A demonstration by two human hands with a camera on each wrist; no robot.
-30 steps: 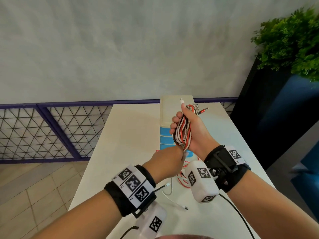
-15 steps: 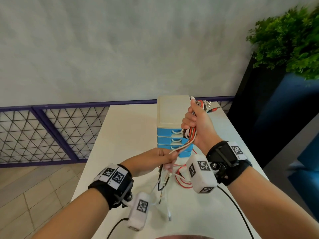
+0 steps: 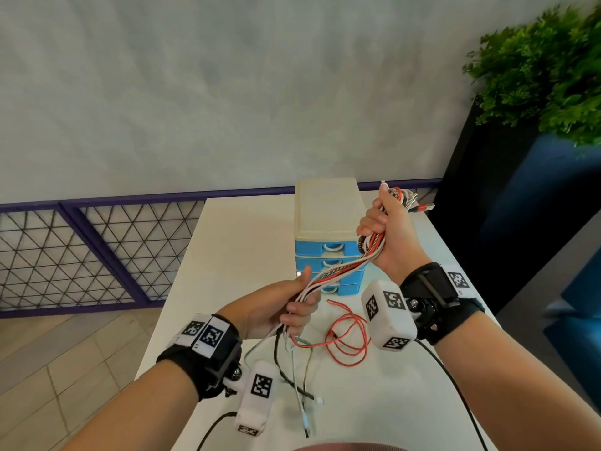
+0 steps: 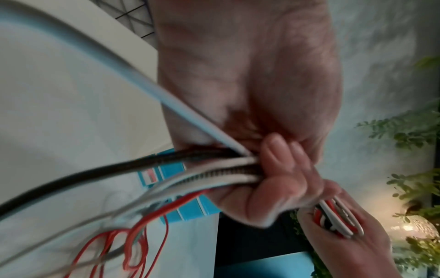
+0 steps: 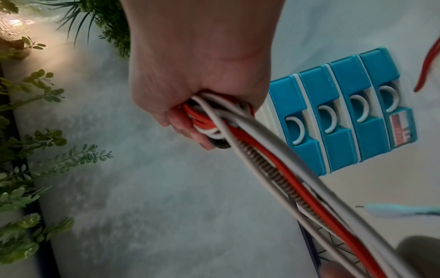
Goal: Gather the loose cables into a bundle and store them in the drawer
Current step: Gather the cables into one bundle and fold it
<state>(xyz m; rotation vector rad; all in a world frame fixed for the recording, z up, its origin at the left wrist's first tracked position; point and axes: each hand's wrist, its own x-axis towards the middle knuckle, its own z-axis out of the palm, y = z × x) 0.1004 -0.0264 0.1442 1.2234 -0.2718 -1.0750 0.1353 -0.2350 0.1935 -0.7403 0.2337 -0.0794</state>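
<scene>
My right hand (image 3: 387, 232) is raised beside the drawer unit and grips a folded bundle of red, white and braided cables (image 3: 374, 245), whose plug ends (image 3: 408, 201) stick out above the fist. From the fist the cables (image 5: 281, 175) run down and left to my left hand (image 3: 292, 304), which holds them between thumb and curled fingers (image 4: 281, 156). Below the left hand the loose ends (image 3: 302, 379) hang to the table, and a red cable (image 3: 348, 336) lies in loops. The small drawer unit (image 3: 328, 222) has a cream top and several blue drawers (image 5: 345, 116), all closed.
The white table (image 3: 240, 242) ends at a purple mesh railing (image 3: 97, 249) behind and to the left. A dark planter with a green plant (image 3: 546, 76) stands at the right. Black leads from the wrist cameras trail over the table's near part.
My left hand slid down and away from the right hand along the cables, drawing them taut. The right hand moved right with the bundle, uncovering the drawer fronts.
</scene>
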